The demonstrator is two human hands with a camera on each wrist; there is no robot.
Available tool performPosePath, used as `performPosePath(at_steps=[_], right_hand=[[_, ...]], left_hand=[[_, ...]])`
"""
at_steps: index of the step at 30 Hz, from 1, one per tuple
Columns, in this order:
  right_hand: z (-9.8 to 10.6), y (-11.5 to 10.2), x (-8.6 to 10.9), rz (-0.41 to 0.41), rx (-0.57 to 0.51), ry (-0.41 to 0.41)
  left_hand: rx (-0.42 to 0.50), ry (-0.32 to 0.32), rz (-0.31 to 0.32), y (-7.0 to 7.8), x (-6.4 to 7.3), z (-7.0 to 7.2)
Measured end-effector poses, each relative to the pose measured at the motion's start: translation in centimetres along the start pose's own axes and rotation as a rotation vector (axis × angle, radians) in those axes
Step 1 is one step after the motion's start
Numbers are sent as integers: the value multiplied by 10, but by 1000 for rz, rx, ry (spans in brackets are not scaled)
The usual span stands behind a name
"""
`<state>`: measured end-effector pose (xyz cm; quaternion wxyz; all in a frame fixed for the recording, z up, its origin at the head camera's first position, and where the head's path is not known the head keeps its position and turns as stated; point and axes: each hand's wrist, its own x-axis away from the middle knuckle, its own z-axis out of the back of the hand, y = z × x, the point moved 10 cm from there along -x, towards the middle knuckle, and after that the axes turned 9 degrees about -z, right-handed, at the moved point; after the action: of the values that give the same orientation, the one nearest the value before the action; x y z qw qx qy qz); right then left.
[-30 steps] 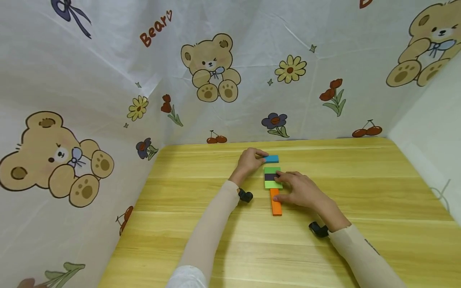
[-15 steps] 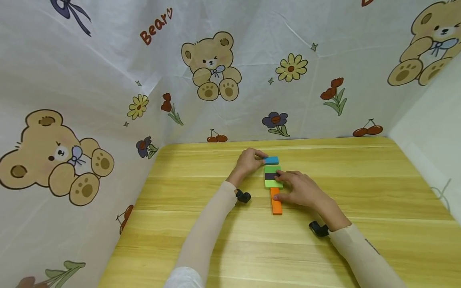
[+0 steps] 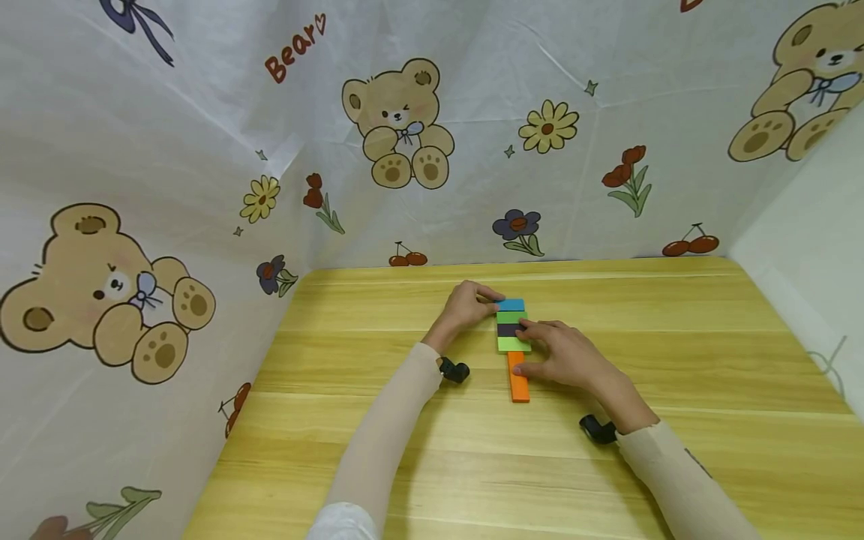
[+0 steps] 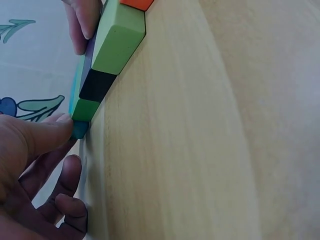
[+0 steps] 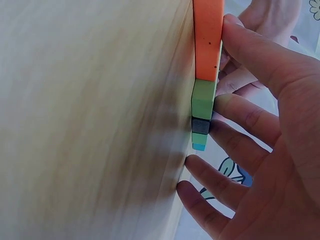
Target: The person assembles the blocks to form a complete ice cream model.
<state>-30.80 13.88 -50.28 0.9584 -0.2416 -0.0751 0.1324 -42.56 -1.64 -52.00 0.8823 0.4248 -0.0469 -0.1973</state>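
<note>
Flat wooden blocks lie in a column on the table. A blue block [image 3: 511,305] is at the far end, then a green block [image 3: 511,317], a black block [image 3: 508,330] and a light green block [image 3: 514,345]. Lengthwise below them runs an orange block [image 3: 518,388]. My left hand [image 3: 466,306] pinches the left end of the blue block, which sits against the green one in the left wrist view. My right hand [image 3: 565,354] rests its fingertips [image 5: 220,102] on the green and black blocks, its thumb [image 5: 235,27] on the orange one.
The wooden table [image 3: 378,315] ends at a bear-print cloth [image 3: 472,225] hung behind and on the left. A white panel [image 3: 810,247] borders it on the right, with a thin cord [image 3: 826,367] there. Black wrist cameras [image 3: 455,370] sit under both wrists.
My left hand has drawn the blue block toward me, closing the gap to the green block. The right hand and the other blocks have stayed in place.
</note>
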Motion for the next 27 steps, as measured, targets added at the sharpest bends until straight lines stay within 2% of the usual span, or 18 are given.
performPosePath(at_steps=[15,22,27], right_hand=[[1,1,1,4,-10,2],[2,0,0,12,-21,5],[2,-3,-2,44,-35,13]], left_hand=[[2,26,3,-2,-1,-2],[37,-13,-16,-1,-3,-4],[-9,-50,-37,3,-4,-5]])
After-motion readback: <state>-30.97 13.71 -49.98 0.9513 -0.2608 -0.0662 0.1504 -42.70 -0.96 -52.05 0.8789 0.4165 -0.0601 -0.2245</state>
